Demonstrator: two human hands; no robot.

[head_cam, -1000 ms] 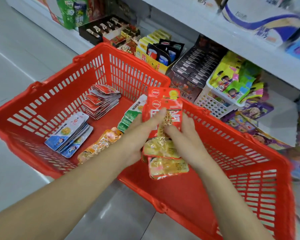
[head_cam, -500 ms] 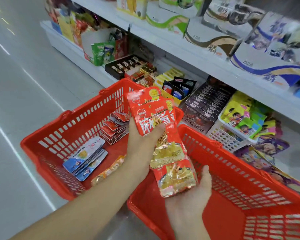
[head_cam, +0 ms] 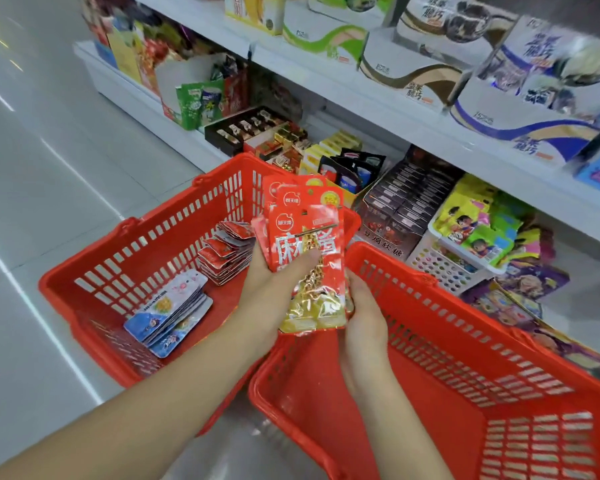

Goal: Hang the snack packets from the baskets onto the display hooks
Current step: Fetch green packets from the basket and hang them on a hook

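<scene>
Left hand fingers clamp fanned red packets; right hand props lower edge, fingers hidden, grasp unclear. Light, floppy, slick foil, likely slides; pinch near top hang-holes

The red foil snack packets have big white Chinese writing on the front. The first sign reads "麻", and the one after it is partly covered. A small round white logo sits above, too tiny to read. The white cardboard boxes with a brown wave say "脆巧". The dark boxes show words ending in "软糖". Other labels are too blurry to read.
</scene>
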